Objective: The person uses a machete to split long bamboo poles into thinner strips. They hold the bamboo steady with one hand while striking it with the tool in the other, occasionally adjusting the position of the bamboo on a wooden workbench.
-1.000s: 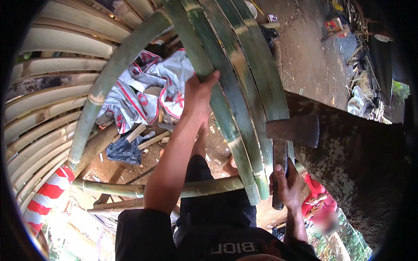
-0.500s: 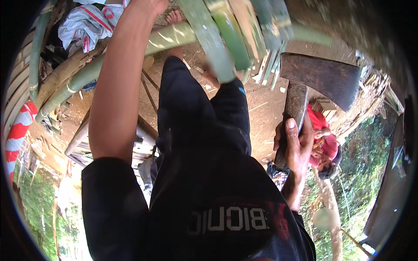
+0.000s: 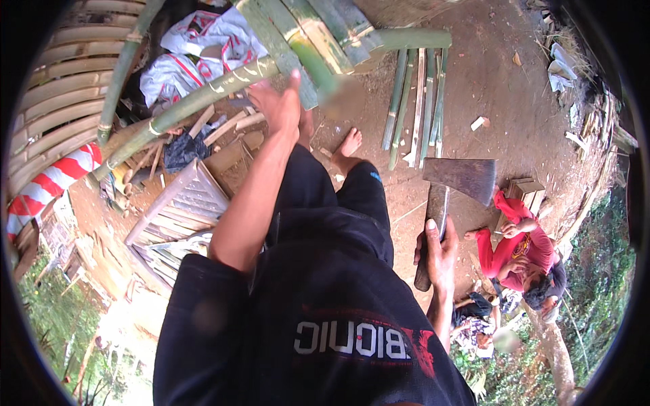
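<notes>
My right hand [image 3: 441, 252] grips the wooden handle of an axe [image 3: 462, 178]. The axe stands upright, its broad dark metal head at the top and its blade edge facing right. My left hand [image 3: 279, 111] is beside the lower end of a green split bamboo slat [image 3: 288, 51], with the thumb up against the slat and apart from the fingers, which are partly hidden. Several split bamboo pieces lie side by side there, their ends over a long horizontal green bamboo pole [image 3: 196, 101].
Narrow bamboo strips [image 3: 426, 101] lean from the pole to the dirt floor. White and red sacks [image 3: 203, 57] lie at the back left, above a slatted bamboo frame [image 3: 179, 223]. A person in red [image 3: 521, 250] sits at the right, with other people close by. Wood scraps [image 3: 596, 142] line the far right.
My left hand has come down from the upper edge to the bamboo ends. The axe is lower and farther from the camera, still in my right hand. The view has shifted, showing more floor.
</notes>
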Action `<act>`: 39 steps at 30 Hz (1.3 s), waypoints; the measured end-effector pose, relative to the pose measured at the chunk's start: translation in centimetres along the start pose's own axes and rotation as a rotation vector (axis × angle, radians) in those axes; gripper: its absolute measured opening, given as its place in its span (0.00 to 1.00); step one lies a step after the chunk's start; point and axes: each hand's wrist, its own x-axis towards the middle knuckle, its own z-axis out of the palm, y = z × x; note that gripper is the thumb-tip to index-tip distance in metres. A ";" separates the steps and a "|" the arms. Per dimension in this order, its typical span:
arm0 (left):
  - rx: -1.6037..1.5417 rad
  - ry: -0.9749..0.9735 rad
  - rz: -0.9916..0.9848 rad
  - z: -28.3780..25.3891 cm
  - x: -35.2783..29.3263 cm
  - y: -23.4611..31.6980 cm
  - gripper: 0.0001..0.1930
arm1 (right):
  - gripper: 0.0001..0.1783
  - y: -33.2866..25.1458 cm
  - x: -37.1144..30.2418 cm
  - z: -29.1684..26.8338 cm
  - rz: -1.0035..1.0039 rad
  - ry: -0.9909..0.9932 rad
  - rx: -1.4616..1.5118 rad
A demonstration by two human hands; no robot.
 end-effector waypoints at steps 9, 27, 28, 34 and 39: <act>-0.525 -0.339 -0.544 0.8 -1.1 0.6 0.10 | 0.20 -0.2 -0.7 -1.8 -0.047 0.017 0.003; 0.402 -0.312 -0.010 -18.1 -16.8 -8.9 0.16 | 0.23 -2.1 1.7 -3.2 -0.284 -0.321 -0.732; 0.400 -0.252 -0.076 -19.9 -18.2 -9.0 0.16 | 0.23 -2.3 2.4 -3.0 -0.352 -0.349 -0.835; 0.139 -0.003 -0.309 -24.7 -26.6 -17.0 0.15 | 0.23 -6.0 4.2 2.8 -0.586 -0.598 -1.237; 0.123 0.149 -0.415 -25.9 -30.9 -16.3 0.17 | 0.29 -5.7 5.1 10.4 -0.889 -0.813 -1.177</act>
